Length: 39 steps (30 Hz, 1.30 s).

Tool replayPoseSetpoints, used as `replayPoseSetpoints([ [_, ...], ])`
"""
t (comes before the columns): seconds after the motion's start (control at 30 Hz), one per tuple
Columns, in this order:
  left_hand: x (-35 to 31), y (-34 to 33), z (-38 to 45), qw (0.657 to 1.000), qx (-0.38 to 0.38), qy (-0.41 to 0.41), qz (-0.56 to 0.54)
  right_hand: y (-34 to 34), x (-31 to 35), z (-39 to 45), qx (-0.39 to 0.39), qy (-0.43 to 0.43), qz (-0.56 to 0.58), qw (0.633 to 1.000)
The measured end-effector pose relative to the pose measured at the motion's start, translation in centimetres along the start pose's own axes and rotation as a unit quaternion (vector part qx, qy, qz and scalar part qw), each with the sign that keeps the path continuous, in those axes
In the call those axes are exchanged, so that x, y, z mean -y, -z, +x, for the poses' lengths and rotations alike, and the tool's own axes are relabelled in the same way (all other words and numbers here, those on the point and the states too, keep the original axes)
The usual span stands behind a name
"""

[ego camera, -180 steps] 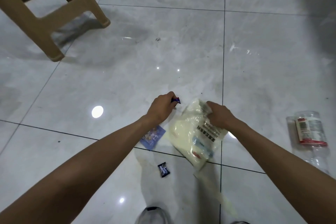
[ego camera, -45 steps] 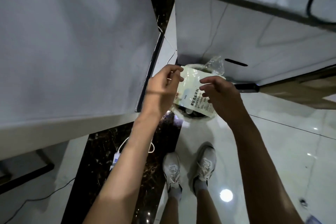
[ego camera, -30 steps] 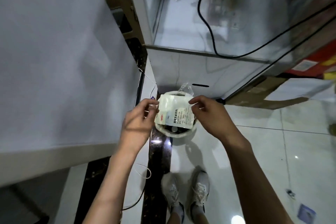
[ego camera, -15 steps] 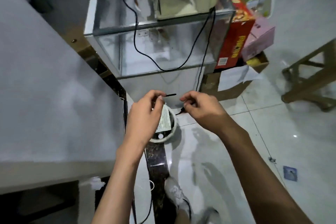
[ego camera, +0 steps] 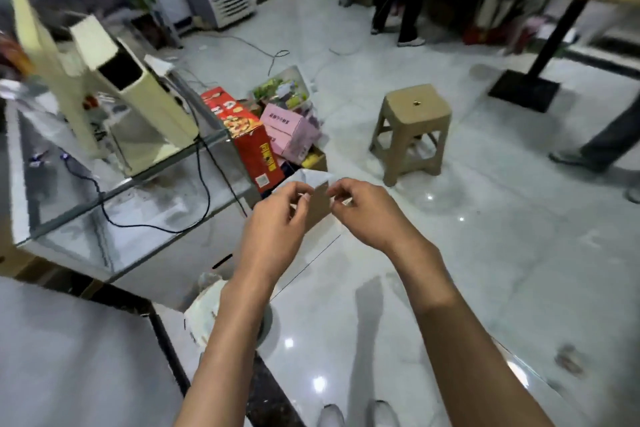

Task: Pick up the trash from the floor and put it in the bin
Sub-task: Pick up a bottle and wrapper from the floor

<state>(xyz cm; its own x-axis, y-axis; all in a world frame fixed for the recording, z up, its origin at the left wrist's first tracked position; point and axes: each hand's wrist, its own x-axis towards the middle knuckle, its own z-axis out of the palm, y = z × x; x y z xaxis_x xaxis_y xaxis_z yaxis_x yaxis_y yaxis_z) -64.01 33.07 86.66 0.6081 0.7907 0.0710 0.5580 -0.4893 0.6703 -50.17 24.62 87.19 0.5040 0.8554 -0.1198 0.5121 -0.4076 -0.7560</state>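
My left hand (ego camera: 277, 229) and my right hand (ego camera: 363, 211) are raised side by side at chest height, fingers loosely curled, with nothing visible in either. The white-rimmed bin (ego camera: 204, 312) stands on the floor below them, beside the glass counter, and my left forearm hides part of it. The pale pouch is out of sight. A small dark scrap (ego camera: 568, 360) lies on the tiles at lower right.
A glass counter (ego camera: 121, 204) with a black cable and a cream appliance (ego camera: 138, 107) stands to the left. Behind my hands are a red box (ego camera: 252, 135) and a pink box (ego camera: 287, 132). A beige stool (ego camera: 412, 128), a table base (ego camera: 523, 90) and people's legs (ego camera: 405, 10) stand farther off.
The pale pouch left my hands over the bin. My hands came up empty and my view swung up from the bin to the room.
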Motion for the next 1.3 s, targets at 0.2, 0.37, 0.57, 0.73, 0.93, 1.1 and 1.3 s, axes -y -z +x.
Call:
replayPoseSetpoints([
  [0.2, -9.0, -3.8, -0.1, 0.989, 0.08, -0.121, -0.002, 7.1, -4.1, -6.6, -0.12, -0.11, 0.005, 0.987],
  [0.37, -14.9, -7.9, -1.5, 0.966, 0.148, -0.208, -0.024, 11.1, -8.0, -14.2, -0.21, -0.212, 0.013, 0.954],
  [0.57, -20.8, -13.0, -6.0, 0.926, 0.223, -0.303, -0.017, 13.6, -12.5, -23.6, -0.285, -0.301, 0.029, 0.91],
  [0.73, -25.4, -17.6, -8.8, 0.904, 0.276, -0.324, -0.031, 16.2, -16.6, -29.9, -0.33, -0.362, 0.042, 0.871],
  [0.93, -29.9, -22.4, -9.9, 0.892, 0.296, -0.341, -0.022, 19.8, -22.2, -32.8, -0.338, -0.396, 0.053, 0.852],
  [1.1, -32.1, -26.1, -9.3, 0.889, 0.298, -0.347, -0.01, 22.7, -26.5, -32.6, -0.331, -0.397, 0.046, 0.855],
  [1.3, -33.8, -30.3, -6.1, 0.895, 0.305, -0.326, 0.004, 26.0, -31.6, -30.4, -0.306, -0.399, 0.057, 0.862],
])
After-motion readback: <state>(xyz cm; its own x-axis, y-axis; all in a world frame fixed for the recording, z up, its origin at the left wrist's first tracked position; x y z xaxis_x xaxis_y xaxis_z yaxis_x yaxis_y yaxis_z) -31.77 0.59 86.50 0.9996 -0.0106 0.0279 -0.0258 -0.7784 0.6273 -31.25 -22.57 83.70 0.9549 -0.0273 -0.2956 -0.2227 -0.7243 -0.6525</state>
